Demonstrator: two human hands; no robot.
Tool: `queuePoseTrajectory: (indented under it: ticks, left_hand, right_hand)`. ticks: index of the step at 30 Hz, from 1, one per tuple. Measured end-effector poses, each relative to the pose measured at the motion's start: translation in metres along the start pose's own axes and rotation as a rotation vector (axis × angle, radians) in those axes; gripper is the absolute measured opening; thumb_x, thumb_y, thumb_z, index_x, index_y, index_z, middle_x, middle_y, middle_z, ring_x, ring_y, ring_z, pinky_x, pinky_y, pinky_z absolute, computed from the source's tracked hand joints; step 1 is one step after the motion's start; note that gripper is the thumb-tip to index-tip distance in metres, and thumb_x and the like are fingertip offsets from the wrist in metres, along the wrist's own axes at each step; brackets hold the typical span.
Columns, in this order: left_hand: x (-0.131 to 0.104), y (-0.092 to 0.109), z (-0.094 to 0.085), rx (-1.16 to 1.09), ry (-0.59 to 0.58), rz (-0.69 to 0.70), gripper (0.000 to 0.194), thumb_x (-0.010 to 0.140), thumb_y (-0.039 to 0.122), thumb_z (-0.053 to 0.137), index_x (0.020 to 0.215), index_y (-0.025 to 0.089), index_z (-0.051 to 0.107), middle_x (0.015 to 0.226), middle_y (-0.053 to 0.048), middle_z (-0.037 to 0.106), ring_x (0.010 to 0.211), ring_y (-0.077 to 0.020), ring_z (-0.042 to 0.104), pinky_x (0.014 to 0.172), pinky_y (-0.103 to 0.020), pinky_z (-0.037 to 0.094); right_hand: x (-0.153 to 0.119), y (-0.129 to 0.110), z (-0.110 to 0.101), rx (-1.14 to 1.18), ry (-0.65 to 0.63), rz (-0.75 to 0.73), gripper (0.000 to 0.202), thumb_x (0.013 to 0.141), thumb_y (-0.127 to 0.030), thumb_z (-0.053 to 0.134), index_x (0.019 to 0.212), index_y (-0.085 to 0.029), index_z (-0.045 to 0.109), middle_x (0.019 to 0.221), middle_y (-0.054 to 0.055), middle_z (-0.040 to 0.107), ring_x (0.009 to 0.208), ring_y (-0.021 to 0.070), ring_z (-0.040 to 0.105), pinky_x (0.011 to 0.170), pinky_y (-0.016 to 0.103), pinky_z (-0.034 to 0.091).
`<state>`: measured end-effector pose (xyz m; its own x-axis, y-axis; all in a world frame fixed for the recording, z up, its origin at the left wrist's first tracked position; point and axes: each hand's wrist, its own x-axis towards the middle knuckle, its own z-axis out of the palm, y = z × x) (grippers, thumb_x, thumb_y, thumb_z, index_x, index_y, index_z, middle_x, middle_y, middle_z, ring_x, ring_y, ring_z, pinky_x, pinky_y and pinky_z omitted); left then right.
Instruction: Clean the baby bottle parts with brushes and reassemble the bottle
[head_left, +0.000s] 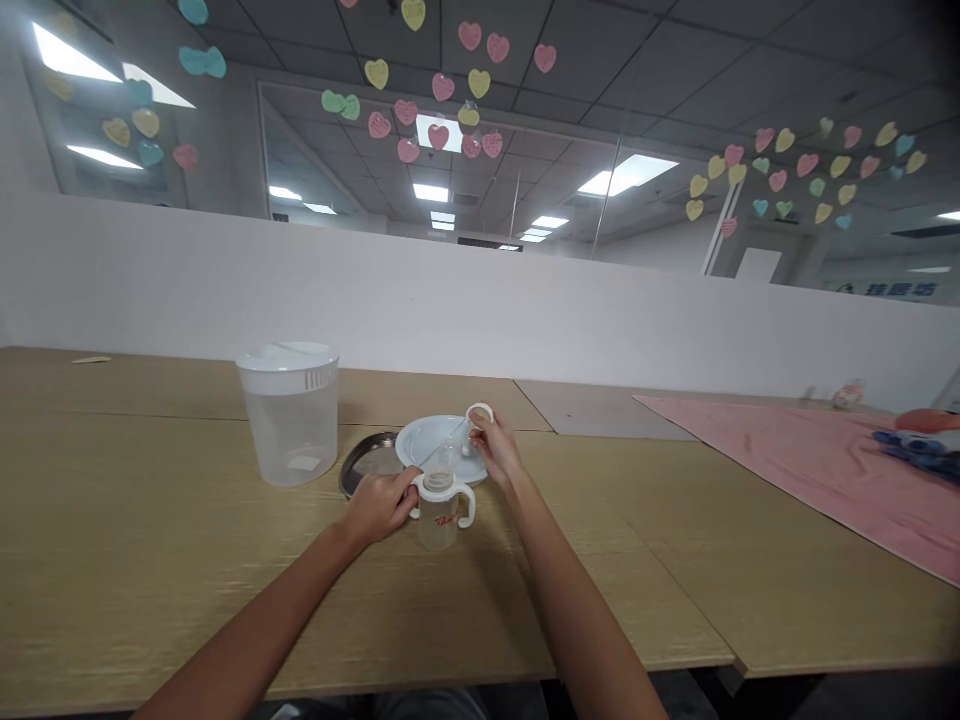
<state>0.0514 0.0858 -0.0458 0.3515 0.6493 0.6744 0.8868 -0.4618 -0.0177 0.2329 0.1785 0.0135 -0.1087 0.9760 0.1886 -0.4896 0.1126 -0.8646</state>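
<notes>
A clear baby bottle (438, 522) with red lettering and a white two-handled ring stands upright on the table, its threaded neck uncovered. My left hand (382, 506) is closed round the bottle's left handle. Above and to the right, my right hand (491, 447) pinches a white bottle collar (480, 411), from which a thin straw-like tube slants down to the left. Just behind the bottle lies a pale plate (421, 436) with a clear piece on it, too faint to name. A round metal tray (365, 444) sits partly under the plate.
To the left stands a translucent plastic bucket (292, 425) with a white lid. A pink cloth (810, 470) covers the table's right side, with a blue and red bundle (922, 445) at its edge. The wooden table (187, 560) meets a white wall (420, 305) behind.
</notes>
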Motion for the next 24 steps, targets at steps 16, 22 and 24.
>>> queuePoseTrajectory:
  ticks: [16,22,24]
  left_hand:
    - [0.0,0.0,0.0,-0.004,-0.021,0.003,0.026,0.085,0.02,0.033,0.092,0.016,0.057,0.062,-0.002,0.065,0.052,-0.0153,0.059,0.049,-0.024,0.032]
    - [0.0,-0.001,0.0,-0.008,-0.01,0.01,0.026,0.085,0.02,0.032,0.09,0.015,0.057,0.058,-0.001,0.063,0.048,-0.0147,0.056,0.048,-0.024,0.031]
    - [0.0,-0.001,-0.001,-0.016,-0.017,0.011,0.026,0.085,0.02,0.032,0.091,0.015,0.057,0.058,-0.001,0.063,0.048,-0.0145,0.056,0.048,-0.023,0.031]
  right_hand:
    - [0.001,0.003,0.001,-0.391,-0.094,-0.452,0.031,0.075,-0.035,0.059,0.103,-0.022,0.066,0.117,0.003,0.059,0.108,0.0161,0.05,0.089,0.025,0.038]
    - [0.005,0.011,-0.003,-0.367,-0.129,-0.356,0.048,0.076,-0.045,0.058,0.119,-0.023,0.055,0.115,0.006,0.055,0.064,0.0084,0.057,0.066,0.024,0.047]
    - [0.005,0.013,-0.003,-0.381,-0.136,-0.347,0.051,0.076,-0.047,0.058,0.121,-0.023,0.053,0.11,0.005,0.055,0.058,0.0072,0.057,0.062,0.023,0.047]
